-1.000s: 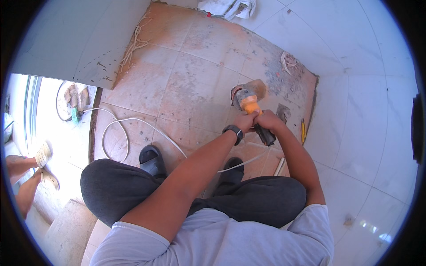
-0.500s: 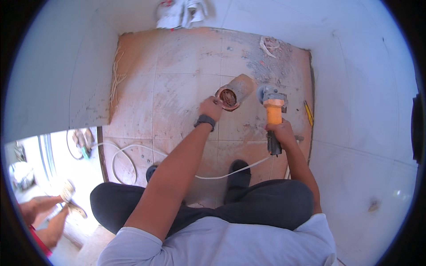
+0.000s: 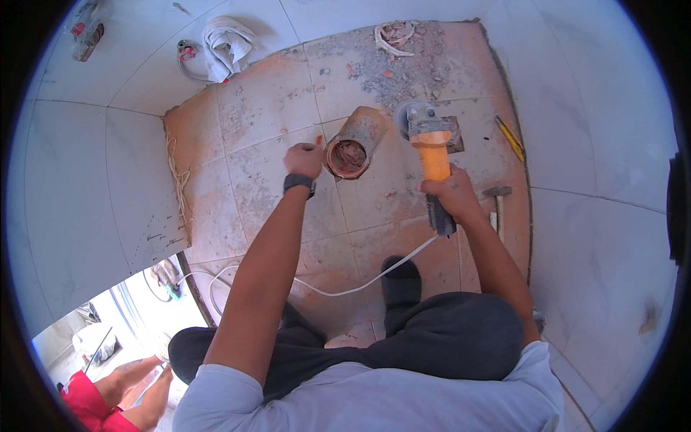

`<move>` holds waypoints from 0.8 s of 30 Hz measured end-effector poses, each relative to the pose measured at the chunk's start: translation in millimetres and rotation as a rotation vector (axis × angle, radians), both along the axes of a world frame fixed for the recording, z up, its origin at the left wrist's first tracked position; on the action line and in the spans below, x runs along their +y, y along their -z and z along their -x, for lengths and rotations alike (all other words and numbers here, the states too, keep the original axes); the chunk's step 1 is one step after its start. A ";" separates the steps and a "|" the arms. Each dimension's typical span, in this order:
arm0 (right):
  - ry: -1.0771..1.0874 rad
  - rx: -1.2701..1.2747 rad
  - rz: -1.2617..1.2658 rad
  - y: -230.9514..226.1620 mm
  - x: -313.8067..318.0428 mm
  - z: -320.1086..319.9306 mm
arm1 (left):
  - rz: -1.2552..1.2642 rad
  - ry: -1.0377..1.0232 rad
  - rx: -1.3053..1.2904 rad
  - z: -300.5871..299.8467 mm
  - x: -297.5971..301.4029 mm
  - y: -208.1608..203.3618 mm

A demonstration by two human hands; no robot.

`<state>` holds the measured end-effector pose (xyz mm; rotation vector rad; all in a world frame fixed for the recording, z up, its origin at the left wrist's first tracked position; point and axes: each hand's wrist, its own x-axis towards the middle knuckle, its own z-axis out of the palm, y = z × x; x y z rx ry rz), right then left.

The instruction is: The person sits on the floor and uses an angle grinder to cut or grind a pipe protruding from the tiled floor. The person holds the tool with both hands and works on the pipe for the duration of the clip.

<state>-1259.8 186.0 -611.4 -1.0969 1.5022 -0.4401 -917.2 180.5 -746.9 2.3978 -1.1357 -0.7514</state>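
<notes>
My right hand point(image 3: 455, 193) wraps round the black rear handle of an angle grinder point(image 3: 433, 153) with an orange body. The grinder's disc point(image 3: 405, 121) sits to the right of a dusty pipe point(image 3: 367, 128), apart from it. The pipe lies tilted on the floor; its reddish open end faces me, with rubble point(image 3: 351, 154) inside. Just left of that rim, my left hand point(image 3: 304, 160), with a dark watch on its wrist, is closed on a small orange-red piece point(image 3: 319, 140). What kind of piece it is, I cannot make out.
A white cord point(image 3: 338, 293) runs from the grinder across the dusty tiled floor point(image 3: 273, 194). On the right lie a hammer point(image 3: 499, 209) and a yellow utility knife point(image 3: 511, 138), near a square hole point(image 3: 453, 133). Debris point(image 3: 410, 68) covers the back. Another person's legs point(image 3: 129, 392) show lower left.
My left hand has come off the pipe's rim to the left, with the orange-red piece now showing in it. The view has shifted; my right hand still holds the grinder beside the pipe.
</notes>
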 end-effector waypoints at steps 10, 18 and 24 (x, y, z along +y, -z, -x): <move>-0.253 0.114 0.098 18.0 -10.8 -10.9 | -0.168 -0.303 -0.378 -101.8 104.4 -5.3; -0.607 0.219 0.217 45.8 -35.8 -17.5 | 0.064 -0.106 0.428 80.6 135.3 -8.8; -0.765 0.213 0.218 68.1 -50.6 -28.5 | 0.145 -0.242 0.806 186.6 111.2 -30.5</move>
